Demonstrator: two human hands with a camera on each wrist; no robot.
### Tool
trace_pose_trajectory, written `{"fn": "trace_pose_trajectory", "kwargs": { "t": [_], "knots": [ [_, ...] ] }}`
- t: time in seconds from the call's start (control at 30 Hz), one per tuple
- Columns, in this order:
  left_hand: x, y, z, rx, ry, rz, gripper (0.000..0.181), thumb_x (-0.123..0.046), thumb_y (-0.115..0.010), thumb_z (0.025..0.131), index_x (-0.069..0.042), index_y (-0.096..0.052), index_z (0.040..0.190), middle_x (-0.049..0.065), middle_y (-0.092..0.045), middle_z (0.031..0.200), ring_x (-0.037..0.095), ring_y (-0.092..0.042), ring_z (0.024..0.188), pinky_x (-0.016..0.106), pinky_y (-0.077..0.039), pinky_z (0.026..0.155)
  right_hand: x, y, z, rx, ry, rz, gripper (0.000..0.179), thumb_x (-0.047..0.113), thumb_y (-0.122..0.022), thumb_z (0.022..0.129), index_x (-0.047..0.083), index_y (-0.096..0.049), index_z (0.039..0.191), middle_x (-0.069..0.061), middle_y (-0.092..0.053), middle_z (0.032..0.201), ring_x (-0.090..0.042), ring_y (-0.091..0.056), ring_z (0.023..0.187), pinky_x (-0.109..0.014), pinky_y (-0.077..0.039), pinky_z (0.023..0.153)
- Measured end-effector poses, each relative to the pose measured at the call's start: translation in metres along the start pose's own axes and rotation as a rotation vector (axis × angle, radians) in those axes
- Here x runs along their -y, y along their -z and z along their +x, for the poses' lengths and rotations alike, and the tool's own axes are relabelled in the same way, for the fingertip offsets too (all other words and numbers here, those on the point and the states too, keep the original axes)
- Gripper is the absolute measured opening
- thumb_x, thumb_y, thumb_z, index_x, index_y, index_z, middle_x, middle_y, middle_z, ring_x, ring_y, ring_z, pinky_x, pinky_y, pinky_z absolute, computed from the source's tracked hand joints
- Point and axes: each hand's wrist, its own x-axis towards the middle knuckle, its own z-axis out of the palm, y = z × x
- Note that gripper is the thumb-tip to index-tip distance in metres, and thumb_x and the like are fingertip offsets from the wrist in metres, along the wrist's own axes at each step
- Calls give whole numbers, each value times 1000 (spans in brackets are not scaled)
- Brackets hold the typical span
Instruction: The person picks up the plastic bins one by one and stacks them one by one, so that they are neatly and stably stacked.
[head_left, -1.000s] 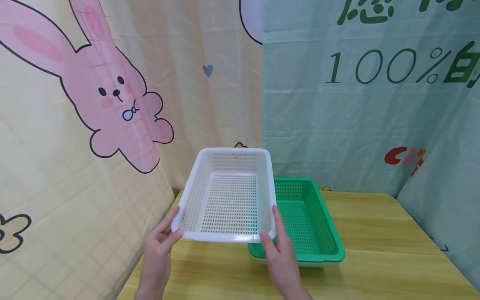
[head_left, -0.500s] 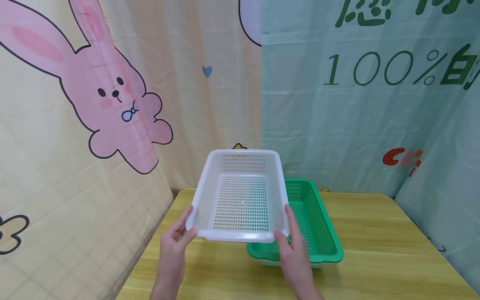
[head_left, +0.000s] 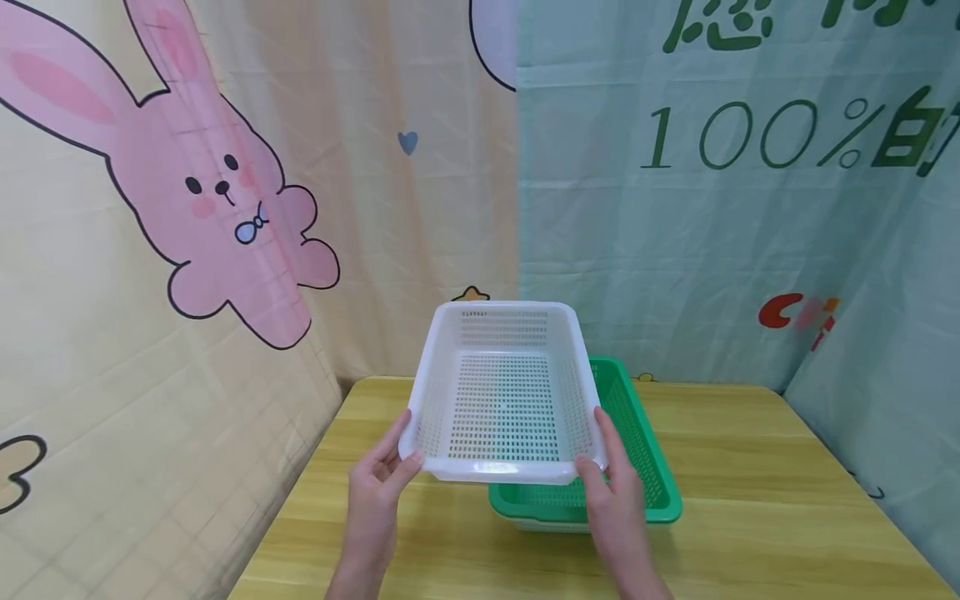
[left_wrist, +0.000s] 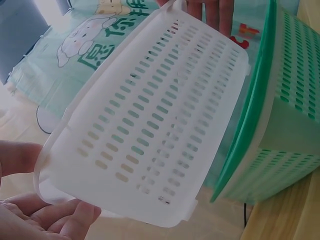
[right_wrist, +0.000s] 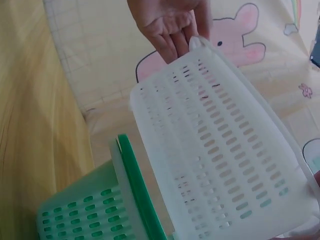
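Both my hands hold a white perforated plastic basket [head_left: 502,473] in the air, tilted so its inside faces me. The left hand [head_left: 375,500] grips the near left corner, thumb on the rim and fingers round the outside. At the near right corner the right hand [head_left: 618,500] grips it the same way. Nothing lies inside. Behind and below it, a green perforated basket [head_left: 645,450] stands on the table, partly hidden by the white one. Whitish plastic [left_wrist: 295,132] shows under its green rim, apparently a second white basket around it. A gap separates the held basket from the green rim.
The wooden table [head_left: 780,467] extends to the right of the green basket and in front of it. A cream curtain with a pink rabbit [head_left: 225,200] hangs at the left. A pale green curtain [head_left: 600,250] with printed lettering hangs behind.
Both hands have carried the white basket to the right, so it now covers more of the green basket. The grip is the same, and the green basket has stayed in place.
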Motion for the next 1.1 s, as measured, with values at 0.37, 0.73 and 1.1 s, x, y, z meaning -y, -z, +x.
{"fn": "trace_pose_trajectory", "kwargs": {
  "t": [0.37, 0.73, 1.1],
  "knots": [
    [11, -21, -2, 16, 21, -35, 56, 5, -63, 94, 1, -47, 147, 17, -50, 147, 36, -49, 134, 34, -46, 102, -5, 23, 7, -7, -3, -14, 62, 6, -48, 103, 29, -32, 158, -3, -40, 154, -34, -51, 127, -41, -52, 91],
    [16, -43, -6, 53, 21, -41, 56, 4, -64, 94, 2, -46, 147, 20, -48, 148, 39, -49, 133, 36, -49, 99, -4, 49, 8, -3, -106, -62, 62, 14, -47, 104, 42, -31, 157, -2, -39, 156, -31, -49, 131, -41, -47, 95],
    [25, -65, -17, 64, 48, -30, 65, -12, -73, 93, -2, -44, 149, 15, -44, 152, 33, -49, 134, 34, -47, 99, -6, 71, 8, -34, -93, -84, 60, 12, -44, 104, 37, -33, 157, -8, -41, 155, -31, -51, 128, -16, -49, 83]
  ]
}}
